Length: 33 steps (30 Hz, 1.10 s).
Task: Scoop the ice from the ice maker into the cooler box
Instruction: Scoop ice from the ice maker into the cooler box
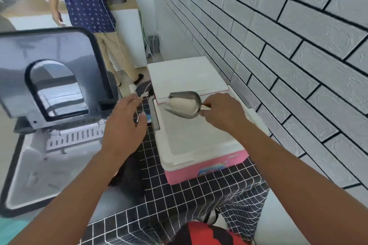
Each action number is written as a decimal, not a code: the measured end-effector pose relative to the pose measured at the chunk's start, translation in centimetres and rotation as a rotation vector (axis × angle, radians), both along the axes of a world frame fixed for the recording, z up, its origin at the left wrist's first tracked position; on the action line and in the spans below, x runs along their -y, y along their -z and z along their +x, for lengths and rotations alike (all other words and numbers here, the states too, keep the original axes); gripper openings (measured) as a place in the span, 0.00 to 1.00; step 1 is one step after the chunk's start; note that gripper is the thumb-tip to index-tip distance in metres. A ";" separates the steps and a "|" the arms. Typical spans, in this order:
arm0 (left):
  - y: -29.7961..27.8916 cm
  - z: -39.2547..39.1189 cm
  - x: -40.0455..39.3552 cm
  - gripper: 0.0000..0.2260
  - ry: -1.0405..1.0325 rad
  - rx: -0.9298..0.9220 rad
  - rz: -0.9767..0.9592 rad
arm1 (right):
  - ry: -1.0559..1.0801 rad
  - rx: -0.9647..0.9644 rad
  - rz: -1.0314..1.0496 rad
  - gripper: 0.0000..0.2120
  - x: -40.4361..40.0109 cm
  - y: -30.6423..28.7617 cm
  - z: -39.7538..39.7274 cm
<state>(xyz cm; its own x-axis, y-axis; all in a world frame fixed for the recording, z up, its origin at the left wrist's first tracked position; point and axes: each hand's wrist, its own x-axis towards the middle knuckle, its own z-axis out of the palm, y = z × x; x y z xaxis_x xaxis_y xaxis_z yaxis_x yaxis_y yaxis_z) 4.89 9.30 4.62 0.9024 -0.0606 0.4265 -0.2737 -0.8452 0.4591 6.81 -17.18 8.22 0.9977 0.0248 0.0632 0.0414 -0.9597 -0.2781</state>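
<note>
The scene is bright and evenly lit, with soft daylight and only faint shadows; the white brick wall [278, 45] looks pale and slightly washed; the ice maker's raised lid [51, 77] carries streaky reflections; the metal scoop [184, 104] shows a dull gleam; the whole picture is a little soft, with straight lines bowing towards the edges.

The metal scoop [184, 104], heaped with white ice [182, 103], hangs mouth leftward above the open cooler box [205, 165], a pink box with a white inside whose white lid [185, 74] is swung back behind it. To its left stands the ice maker [49, 145], its dark-framed lid [49, 73] raised upright over the pale bin.
</note>
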 end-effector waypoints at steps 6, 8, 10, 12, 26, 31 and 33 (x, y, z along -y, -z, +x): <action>0.0 -3.4 -11.0 0.17 -0.198 -0.022 -0.023 | -0.155 0.047 0.143 0.09 -10.1 -2.9 -2.1; 0.6 -4.3 -14.3 0.18 -0.276 -0.051 0.024 | -0.224 0.028 0.086 0.07 -13.0 -3.6 -2.6; 1.0 -5.2 -17.0 0.20 -0.323 -0.108 0.119 | -0.296 -0.004 -0.054 0.07 -15.5 -4.1 -3.0; 1.4 -5.8 -18.0 0.23 -0.306 -0.169 0.155 | -0.347 -0.011 -0.266 0.07 -17.6 -4.6 -3.6; 3.3 -9.4 -22.7 0.26 -0.270 -0.282 -0.063 | -0.600 0.040 -0.899 0.09 -29.5 -5.7 -7.1; 3.7 -9.4 -22.7 0.26 -0.265 -0.250 -0.112 | -0.640 -0.128 -0.923 0.12 -33.0 -1.8 -5.5; 3.7 -9.3 -22.8 0.26 -0.274 -0.251 -0.138 | -0.656 -0.187 -0.918 0.11 -32.7 -1.1 -4.1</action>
